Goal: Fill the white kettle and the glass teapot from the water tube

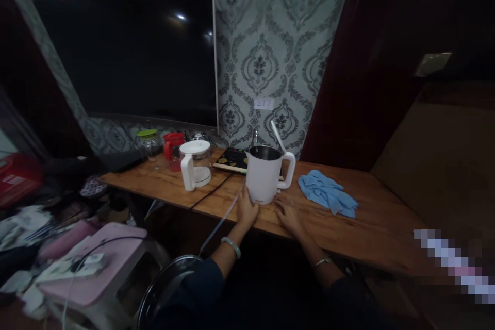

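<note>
1. In the head view, a white kettle (pixel 265 180) is being supported upright by the wooden tabletop (pixel 371 227), near its front edge, between two bare hands.
2. The kettle's lower left side is being cupped by the left hand (pixel 247 209), its fingers curving at the base; how firmly it is being gripped cannot be told.
3. The right hand (pixel 289 216) is being rested just beside the base, its fingers loosely bent and apart; nothing is seen being held there, and contact with the kettle cannot be made out.
4. Progress is being judged as partial: the kettle is already being borne level, while its raised lid (pixel 277 135) is not yet being closed. What else is left is not being shown.
5. A smooth, gently tapering shell is being joined by a looped handle, and a dark interior is being exposed.
6. Wood grain is being contrasted by a soft, crumpled blue cloth (pixel 328 192) to the right; a clear, white-handled glass jug (pixel 198 167) is being carried to the left.
</note>
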`<state>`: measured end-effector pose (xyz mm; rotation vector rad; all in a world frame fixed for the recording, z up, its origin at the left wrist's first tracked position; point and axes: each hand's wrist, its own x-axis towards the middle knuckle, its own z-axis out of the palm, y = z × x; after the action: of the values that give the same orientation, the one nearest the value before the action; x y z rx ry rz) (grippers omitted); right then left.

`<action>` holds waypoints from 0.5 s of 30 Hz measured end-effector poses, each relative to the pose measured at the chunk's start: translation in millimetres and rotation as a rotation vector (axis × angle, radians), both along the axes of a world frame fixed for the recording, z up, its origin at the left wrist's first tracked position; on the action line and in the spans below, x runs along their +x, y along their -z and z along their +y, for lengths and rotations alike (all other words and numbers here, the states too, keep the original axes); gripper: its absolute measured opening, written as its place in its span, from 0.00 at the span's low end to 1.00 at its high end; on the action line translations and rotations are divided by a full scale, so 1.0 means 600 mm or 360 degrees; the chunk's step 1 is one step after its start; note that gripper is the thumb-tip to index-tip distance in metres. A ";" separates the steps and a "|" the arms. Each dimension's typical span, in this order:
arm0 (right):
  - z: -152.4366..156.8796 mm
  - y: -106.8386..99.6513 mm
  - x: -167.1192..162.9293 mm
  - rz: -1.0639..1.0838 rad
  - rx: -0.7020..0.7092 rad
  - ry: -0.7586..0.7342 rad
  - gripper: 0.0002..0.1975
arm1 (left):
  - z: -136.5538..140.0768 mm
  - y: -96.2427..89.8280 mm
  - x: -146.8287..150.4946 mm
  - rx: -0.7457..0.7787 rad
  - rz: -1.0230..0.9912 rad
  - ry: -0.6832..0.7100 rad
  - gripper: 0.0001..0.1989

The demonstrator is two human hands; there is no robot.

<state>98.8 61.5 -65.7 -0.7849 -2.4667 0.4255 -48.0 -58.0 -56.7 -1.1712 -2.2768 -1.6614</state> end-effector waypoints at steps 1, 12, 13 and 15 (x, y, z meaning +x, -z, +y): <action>0.004 0.005 0.000 0.0012 -0.0012 -0.0004 0.21 | 0.000 0.002 0.001 -0.0004 -0.0008 0.0000 0.38; 0.029 0.047 0.014 0.0455 -0.0430 -0.0109 0.21 | -0.003 0.016 0.013 -0.0010 -0.0176 0.0007 0.38; 0.028 0.046 0.016 0.0507 -0.0519 -0.0113 0.22 | -0.003 0.018 0.013 0.0006 -0.0177 0.0006 0.38; 0.029 0.041 0.022 0.0631 -0.0702 -0.0074 0.24 | -0.005 0.021 0.012 0.0028 -0.0176 0.0002 0.37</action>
<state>112.1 78.8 -90.4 -0.7252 -2.0444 1.0586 -40.7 -60.8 -69.4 -1.1041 -2.3202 -1.7855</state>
